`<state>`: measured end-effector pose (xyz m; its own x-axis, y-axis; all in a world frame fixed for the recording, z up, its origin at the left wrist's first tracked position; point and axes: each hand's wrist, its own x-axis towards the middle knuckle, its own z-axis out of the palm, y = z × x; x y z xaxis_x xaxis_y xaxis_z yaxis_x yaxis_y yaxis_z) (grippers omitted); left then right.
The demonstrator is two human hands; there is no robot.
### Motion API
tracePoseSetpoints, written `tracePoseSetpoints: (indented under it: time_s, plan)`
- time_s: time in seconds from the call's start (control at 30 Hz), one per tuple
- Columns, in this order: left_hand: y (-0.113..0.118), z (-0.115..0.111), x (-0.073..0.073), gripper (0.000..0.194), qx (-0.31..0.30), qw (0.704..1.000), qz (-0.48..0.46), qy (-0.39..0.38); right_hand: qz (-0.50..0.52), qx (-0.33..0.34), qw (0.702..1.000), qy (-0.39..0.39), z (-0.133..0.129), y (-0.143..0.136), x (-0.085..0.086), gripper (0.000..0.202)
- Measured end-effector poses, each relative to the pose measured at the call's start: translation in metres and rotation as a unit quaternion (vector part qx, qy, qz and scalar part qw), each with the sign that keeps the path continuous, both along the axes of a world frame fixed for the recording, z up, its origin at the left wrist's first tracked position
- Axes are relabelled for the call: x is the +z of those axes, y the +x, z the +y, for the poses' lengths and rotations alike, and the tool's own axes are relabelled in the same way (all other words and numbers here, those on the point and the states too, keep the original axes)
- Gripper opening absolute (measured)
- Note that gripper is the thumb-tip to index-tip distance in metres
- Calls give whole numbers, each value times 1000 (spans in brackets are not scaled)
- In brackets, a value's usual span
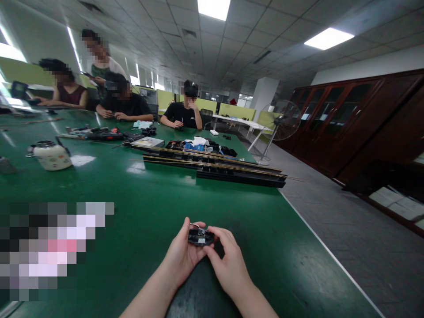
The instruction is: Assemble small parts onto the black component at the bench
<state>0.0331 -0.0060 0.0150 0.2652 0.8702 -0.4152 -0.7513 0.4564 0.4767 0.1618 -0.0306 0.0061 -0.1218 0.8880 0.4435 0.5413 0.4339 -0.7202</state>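
Between my hands, low over the green table, is a small black oval shell [201, 237] with its inside exposed, much like an opened computer mouse. Small metallic and pale parts show within it. My left hand [181, 255] holds its left side, the thumb up and the fingers beneath. A thin wire [194, 225] curves near the left thumb. My right hand [229, 258] grips the right end between thumb and fingers. The shell's underside is hidden by my fingers.
Long black rails with thin brass-coloured rods [241, 174] lie across the green table [132, 207]. Behind them is a box of parts [195, 145]. A cream pot [53, 155] stands left, near a pixelated patch. Several people sit or stand beyond; a fan [278, 120] stands right.
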Motion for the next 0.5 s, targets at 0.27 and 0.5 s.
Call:
tracePoseSetpoints:
  time_s: [0.27, 0.5]
  plan:
    - [-13, 4, -4, 11, 61, 970, 225, 74, 29, -25, 996, -84, 6, 4, -9, 37]
    - [-37, 7, 0, 21, 7, 876, 423, 233, -25, -4, 997, -74, 6, -1, -10, 35]
